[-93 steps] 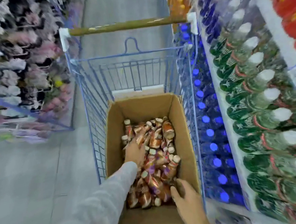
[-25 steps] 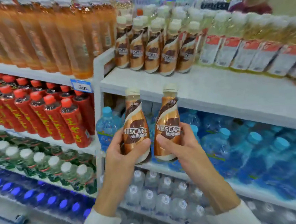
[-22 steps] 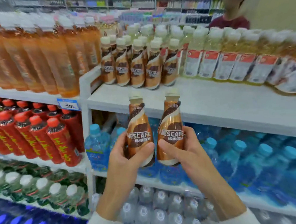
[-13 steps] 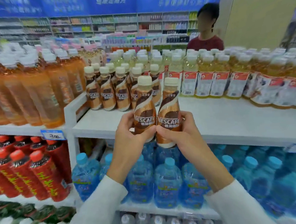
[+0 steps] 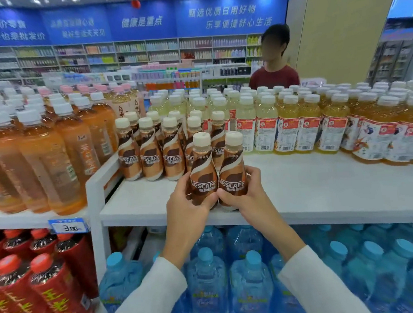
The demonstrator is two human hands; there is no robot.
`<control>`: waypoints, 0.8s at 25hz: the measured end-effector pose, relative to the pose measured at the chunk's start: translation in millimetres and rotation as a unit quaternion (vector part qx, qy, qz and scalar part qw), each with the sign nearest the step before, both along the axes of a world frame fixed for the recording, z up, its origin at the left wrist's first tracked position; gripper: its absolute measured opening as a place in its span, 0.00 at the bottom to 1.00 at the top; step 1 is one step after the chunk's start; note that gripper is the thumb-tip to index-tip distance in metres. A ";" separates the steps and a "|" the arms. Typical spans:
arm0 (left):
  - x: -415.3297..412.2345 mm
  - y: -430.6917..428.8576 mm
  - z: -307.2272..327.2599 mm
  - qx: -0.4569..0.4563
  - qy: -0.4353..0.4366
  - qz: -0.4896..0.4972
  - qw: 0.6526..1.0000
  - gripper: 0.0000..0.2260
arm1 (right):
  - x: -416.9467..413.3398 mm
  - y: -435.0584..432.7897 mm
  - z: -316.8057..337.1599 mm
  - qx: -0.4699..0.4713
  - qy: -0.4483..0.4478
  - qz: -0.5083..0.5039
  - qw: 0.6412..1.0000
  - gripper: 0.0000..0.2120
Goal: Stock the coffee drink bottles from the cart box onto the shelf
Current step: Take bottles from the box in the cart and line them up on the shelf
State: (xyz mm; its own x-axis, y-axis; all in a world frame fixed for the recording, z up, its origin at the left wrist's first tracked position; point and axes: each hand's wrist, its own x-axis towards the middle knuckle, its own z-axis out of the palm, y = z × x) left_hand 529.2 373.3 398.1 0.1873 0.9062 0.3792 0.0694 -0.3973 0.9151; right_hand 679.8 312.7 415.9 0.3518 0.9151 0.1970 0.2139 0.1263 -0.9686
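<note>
My left hand (image 5: 188, 201) grips one brown-and-cream coffee drink bottle (image 5: 203, 171) with a white cap. My right hand (image 5: 246, 197) grips a second coffee bottle (image 5: 233, 169) right beside it. Both stand upright, side by side, at the front edge of the white top shelf (image 5: 300, 189). Whether their bases touch the shelf I cannot tell. Just behind them stands a group of several identical coffee bottles (image 5: 151, 153) in rows. The cart and its box are out of view.
Tall orange tea bottles (image 5: 46, 155) fill the shelf to the left, yellow drink bottles (image 5: 296, 123) the back right. Blue water bottles (image 5: 233, 276) sit below, red-labelled bottles (image 5: 39, 290) lower left. A person in a dark red top (image 5: 274, 75) stands behind the shelf.
Both hands have come out of the cart box with a coffee bottle each and risen from below shelf level up to the top shelf's front edge, close to the stocked coffee bottles.
</note>
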 end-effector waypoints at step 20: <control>-83.3 52.7 1.3 0.042 0.069 0.240 0.967 0.23 | 0.7 59.6 -0.8 -0.025 -0.157 -0.156 0.975 0.26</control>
